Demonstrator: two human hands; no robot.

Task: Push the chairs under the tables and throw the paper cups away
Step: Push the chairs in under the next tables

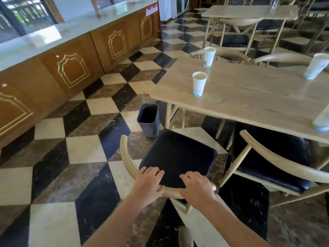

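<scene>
A pale wooden chair with a black seat cushion stands in front of me, out from the light wood table. My left hand and my right hand both grip its curved backrest rail. Several paper cups stand on the table: one near the left edge, one at the far left corner, one at the far right and one at the right edge, partly cut off. A dark bin stands open on the floor by the table's left leg.
A second chair sits to the right, partly under the table. More chairs stand on the table's far side, and another table with chairs is behind. A long wooden counter runs along the left. The floor is checkered tile.
</scene>
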